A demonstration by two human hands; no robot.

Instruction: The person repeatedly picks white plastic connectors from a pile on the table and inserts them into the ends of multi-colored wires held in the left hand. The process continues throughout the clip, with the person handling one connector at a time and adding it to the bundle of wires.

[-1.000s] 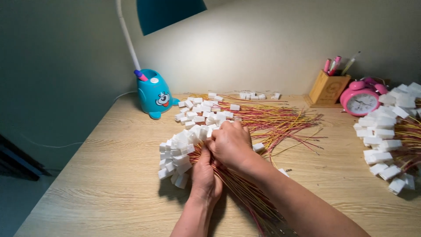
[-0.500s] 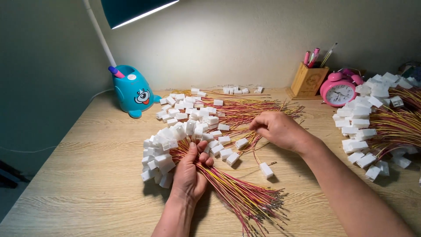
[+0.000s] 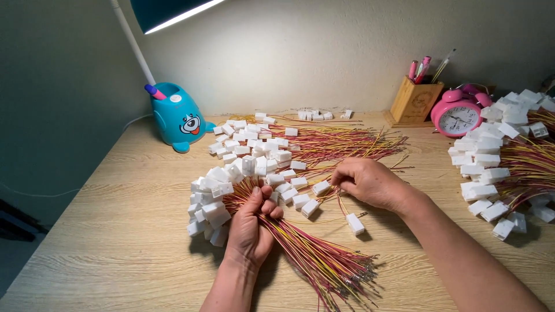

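Head view — left hand (image 3: 250, 222) grip closed on wire bundle (image 3: 300, 248), right hand (image 3: 370, 182) grip pinched on loose wires (image 3: 332, 193) — wooden tabletop (image 3: 115, 231).

Sharp picture; lamp (image 3: 173, 11) lights desk overhead.

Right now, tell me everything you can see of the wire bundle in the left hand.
The wire bundle is a thick sheaf of thin red and yellow wires, each ending in a white plastic connector. The left hand grips it just below the connectors, which fan out up and to the left. The bare ends splay toward the lower right, lying on the wooden desk. The right hand pinches loose wires beside it.
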